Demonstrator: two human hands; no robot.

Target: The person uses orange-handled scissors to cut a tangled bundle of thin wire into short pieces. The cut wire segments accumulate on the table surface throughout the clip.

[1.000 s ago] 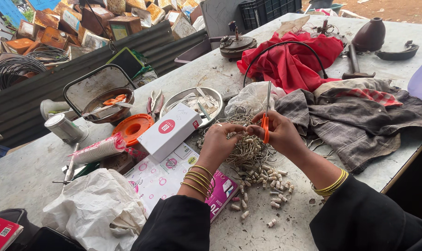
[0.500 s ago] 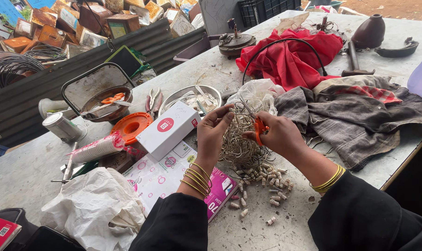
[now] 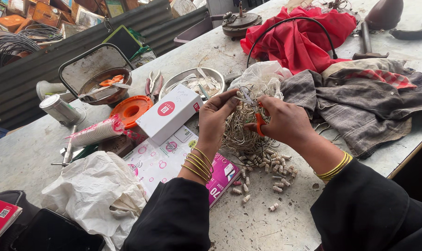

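Note:
My right hand [image 3: 285, 122] grips orange-handled scissors [image 3: 256, 116], blades pointing left toward my left fingertips. My left hand [image 3: 215, 116] pinches a thin strand at the top of a tangled bundle of pale wire [image 3: 241, 132] lying on the concrete table [image 3: 276, 223]. Both hands meet above the bundle. Several small whitish cylindrical pieces [image 3: 273, 165] lie scattered below and right of the bundle. Gold bangles ring both wrists, and black sleeves cover my forearms.
A white box [image 3: 169, 114] and pink-white flat packet [image 3: 162, 160] lie left of my hands. Behind are a metal bowl [image 3: 192, 81], orange reel [image 3: 131, 110], a pan holding scissors [image 3: 104, 86], red cloth [image 3: 299, 37] and grey cloth [image 3: 359, 107]. A white plastic bag [image 3: 95, 195] sits near left.
The scissors went from pointing upright to lying level, aimed at my left fingers. My left hand rose from the bundle and now pinches a strand near the blades.

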